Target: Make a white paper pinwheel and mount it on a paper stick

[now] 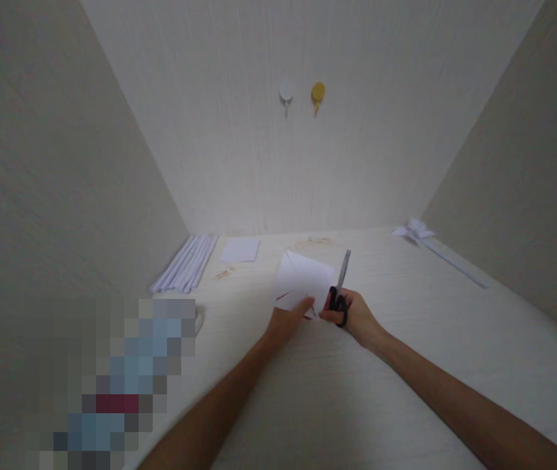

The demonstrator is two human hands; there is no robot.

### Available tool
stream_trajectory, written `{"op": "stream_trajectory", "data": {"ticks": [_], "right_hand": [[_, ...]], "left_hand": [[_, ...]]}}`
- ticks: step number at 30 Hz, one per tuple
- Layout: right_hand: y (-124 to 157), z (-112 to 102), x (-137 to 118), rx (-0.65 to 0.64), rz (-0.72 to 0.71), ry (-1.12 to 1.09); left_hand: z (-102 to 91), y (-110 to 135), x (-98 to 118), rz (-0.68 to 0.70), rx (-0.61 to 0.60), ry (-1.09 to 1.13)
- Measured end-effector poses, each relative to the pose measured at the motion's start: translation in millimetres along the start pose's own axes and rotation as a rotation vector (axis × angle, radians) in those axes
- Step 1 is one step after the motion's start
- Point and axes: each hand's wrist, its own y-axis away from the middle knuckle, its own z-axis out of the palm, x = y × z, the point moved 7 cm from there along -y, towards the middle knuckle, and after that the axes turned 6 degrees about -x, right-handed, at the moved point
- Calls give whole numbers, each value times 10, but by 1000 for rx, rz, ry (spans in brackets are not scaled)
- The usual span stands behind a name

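My left hand (288,318) pinches the near edge of a folded white paper sheet (302,277), holding it just above the pale table (357,391). My right hand (354,314) grips the black handles of a pair of scissors (341,284). Their blades point up and away along the paper's right edge and look closed. Both hands meet at the middle of the table.
Several rolled white paper sticks (185,264) lie at the back left, with a small white sheet (240,249) beside them. A white paper pinwheel on a stick (422,235) lies at the back right. Two hooks, white (286,94) and yellow (317,94), hang on the back wall. A blurred patch covers the lower left.
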Motion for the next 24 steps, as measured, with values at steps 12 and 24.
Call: {"op": "stream_trajectory", "data": {"ticks": [12,24], "right_hand": [[10,39,-26,-54,-16,-58],[15,28,-29,-12,-20,-50]], "left_hand": [[4,1,-7,-27,-11,-4],[7,16,-9,-72,15,82]]}}
